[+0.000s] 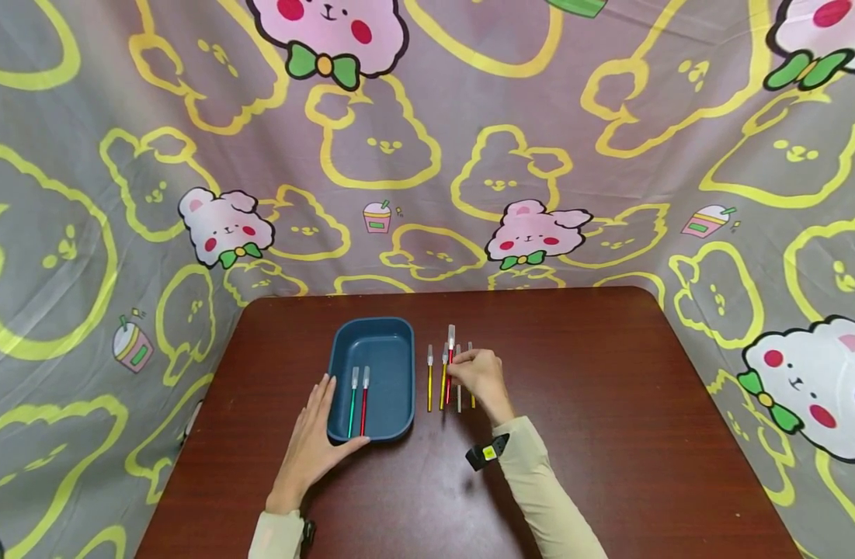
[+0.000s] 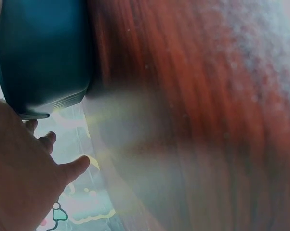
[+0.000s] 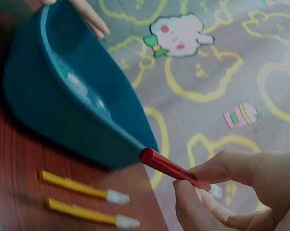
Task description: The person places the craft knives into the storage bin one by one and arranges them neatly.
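Observation:
A red craft knife [image 3: 169,168] with a clear cap is pinched between the thumb and fingers of my right hand [image 1: 479,378], raised above the table. Below that hand lie a yellow craft knife [image 1: 429,390], another yellow knife [image 1: 443,390], a silver-coloured knife [image 1: 459,400] and a partly hidden yellow one [image 1: 473,402]. My left hand [image 1: 311,446] rests against the near left corner of the blue tray [image 1: 394,392], fingers along the left side and thumb at the near edge. Inside the tray, a green knife [image 1: 352,411] and a red knife [image 1: 363,409] lie side by side.
The brown wooden table [image 1: 581,388] extends to both sides of the tray. Patterned cloth [image 1: 427,155] with cartoon animals hangs behind it and at both sides. A black strap [image 1: 487,452] with a yellow tag is on the right wrist.

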### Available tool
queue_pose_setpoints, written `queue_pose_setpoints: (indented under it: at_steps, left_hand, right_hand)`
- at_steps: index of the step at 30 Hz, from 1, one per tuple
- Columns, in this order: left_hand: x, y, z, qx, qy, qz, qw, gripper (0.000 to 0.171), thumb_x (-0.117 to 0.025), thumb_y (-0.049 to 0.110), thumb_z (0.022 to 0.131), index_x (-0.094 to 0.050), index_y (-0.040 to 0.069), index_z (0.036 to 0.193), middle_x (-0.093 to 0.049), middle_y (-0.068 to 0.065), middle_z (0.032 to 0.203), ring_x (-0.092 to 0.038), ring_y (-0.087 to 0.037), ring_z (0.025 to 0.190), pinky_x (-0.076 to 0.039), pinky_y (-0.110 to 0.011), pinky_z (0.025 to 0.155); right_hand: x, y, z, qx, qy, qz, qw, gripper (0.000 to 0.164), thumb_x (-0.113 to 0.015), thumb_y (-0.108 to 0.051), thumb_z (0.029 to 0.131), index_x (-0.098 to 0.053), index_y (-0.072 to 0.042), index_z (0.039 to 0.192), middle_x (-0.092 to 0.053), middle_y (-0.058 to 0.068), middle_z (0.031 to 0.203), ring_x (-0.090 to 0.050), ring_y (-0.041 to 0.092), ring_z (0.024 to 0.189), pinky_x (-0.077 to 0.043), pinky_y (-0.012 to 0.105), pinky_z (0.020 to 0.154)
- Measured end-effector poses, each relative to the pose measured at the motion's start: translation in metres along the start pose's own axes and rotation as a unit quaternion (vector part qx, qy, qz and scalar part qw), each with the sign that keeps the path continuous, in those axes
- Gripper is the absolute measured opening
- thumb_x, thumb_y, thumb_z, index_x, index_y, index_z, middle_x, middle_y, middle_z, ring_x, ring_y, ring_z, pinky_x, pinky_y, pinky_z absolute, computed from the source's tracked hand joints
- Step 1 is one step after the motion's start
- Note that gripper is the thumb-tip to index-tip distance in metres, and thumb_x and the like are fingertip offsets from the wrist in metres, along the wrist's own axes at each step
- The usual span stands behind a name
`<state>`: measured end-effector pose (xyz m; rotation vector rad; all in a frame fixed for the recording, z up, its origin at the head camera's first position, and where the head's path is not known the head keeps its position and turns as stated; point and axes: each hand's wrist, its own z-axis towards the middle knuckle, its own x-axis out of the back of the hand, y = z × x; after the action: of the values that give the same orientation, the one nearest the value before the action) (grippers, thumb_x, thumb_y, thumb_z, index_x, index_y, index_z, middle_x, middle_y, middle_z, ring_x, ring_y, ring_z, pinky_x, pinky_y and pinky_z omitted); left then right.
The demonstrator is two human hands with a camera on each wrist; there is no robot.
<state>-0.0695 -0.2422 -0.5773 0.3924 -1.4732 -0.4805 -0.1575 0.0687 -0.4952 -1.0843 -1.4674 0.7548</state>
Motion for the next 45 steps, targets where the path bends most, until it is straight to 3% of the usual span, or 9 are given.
queue_pose_setpoints:
  at_steps: [10,18,23,28,33,37,41,45]
  left_hand:
    - [0.0,0.0,0.0,0.001,0.003,0.0,1.0,0.125,-0.083,0.066,0.079,-0.014,0.018,0.172,-0.015,-0.015,0.176,-0.018,-0.047,0.158,-0.02,-0.075,0.119]
    - [0.0,0.0,0.0,-0.003,0.007,-0.001,1.0,0.125,-0.081,0.069,0.079,-0.015,0.016,0.171,-0.018,-0.018,0.175,-0.021,-0.049,0.157,-0.022,-0.077,0.118]
    - [0.001,0.0,0.001,-0.003,0.001,0.001,1.0,0.124,-0.082,0.066,0.08,-0.013,0.017,0.171,-0.015,-0.016,0.176,-0.019,-0.048,0.158,-0.021,-0.075,0.119]
    - [0.001,0.0,0.001,-0.005,0.0,0.001,1.0,0.125,-0.083,0.066,0.08,-0.014,0.017,0.171,-0.015,-0.016,0.176,-0.019,-0.047,0.158,-0.021,-0.075,0.119]
    - [0.002,-0.001,0.0,-0.013,0.005,-0.009,0.9999,0.125,-0.085,0.062,0.08,-0.014,0.016,0.171,-0.016,-0.015,0.176,-0.019,-0.046,0.158,-0.021,-0.075,0.12]
    - [0.003,-0.002,-0.001,-0.024,0.011,-0.015,0.9995,0.125,-0.087,0.059,0.08,-0.014,0.016,0.171,-0.015,-0.014,0.176,-0.018,-0.046,0.158,-0.022,-0.074,0.12]
    - [0.002,-0.003,-0.002,-0.035,0.017,-0.014,0.9991,0.123,-0.085,0.061,0.081,-0.015,0.015,0.171,-0.015,-0.014,0.176,-0.019,-0.048,0.158,-0.023,-0.074,0.119]
    - [0.002,-0.002,-0.002,-0.038,0.019,-0.016,0.999,0.122,-0.085,0.061,0.082,-0.016,0.014,0.171,-0.016,-0.014,0.176,-0.019,-0.047,0.158,-0.023,-0.074,0.119]
  right_hand:
    - [-0.041,-0.024,-0.008,0.028,-0.041,-0.028,0.998,0.006,-0.079,-0.002,0.083,-0.075,0.002,0.085,-0.076,0.012,0.072,-0.079,0.03,0.07,-0.061,0.027,0.064]
    - [-0.079,-0.033,-0.012,0.059,-0.041,-0.098,0.993,0.013,-0.084,-0.006,0.085,-0.072,-0.003,0.081,-0.07,0.004,0.063,-0.07,0.014,0.058,-0.051,0.025,0.058]
    - [-0.098,-0.032,-0.014,0.065,-0.048,-0.106,0.991,0.02,-0.083,-0.006,0.088,-0.07,-0.004,0.074,-0.065,0.002,0.061,-0.061,0.014,0.06,-0.049,0.026,0.057]
    - [-0.132,-0.011,0.0,0.082,-0.041,-0.123,0.988,0.036,-0.084,-0.009,0.087,-0.061,-0.01,0.059,-0.057,0.001,0.055,-0.056,0.021,0.062,-0.046,0.036,0.054]
    - [-0.172,0.024,0.023,0.097,-0.026,-0.119,0.988,0.044,-0.085,-0.011,0.082,-0.051,-0.014,0.054,-0.046,-0.001,0.053,-0.046,0.02,0.061,-0.039,0.036,0.056]
    - [-0.17,0.012,0.01,0.102,-0.017,-0.115,0.988,0.042,-0.086,-0.008,0.079,-0.052,-0.016,0.055,-0.047,-0.005,0.057,-0.047,0.019,0.061,-0.04,0.034,0.055]
    - [-0.154,-0.008,-0.014,0.118,-0.03,-0.102,0.987,0.055,-0.08,0.001,0.079,-0.038,-0.018,0.049,-0.029,-0.011,0.051,-0.035,0.016,0.055,-0.03,0.028,0.05]
    - [-0.149,-0.011,-0.027,0.116,-0.04,-0.099,0.987,0.064,-0.075,0.008,0.081,-0.026,-0.02,0.051,-0.012,-0.016,0.051,-0.022,0.012,0.053,-0.02,0.025,0.049]
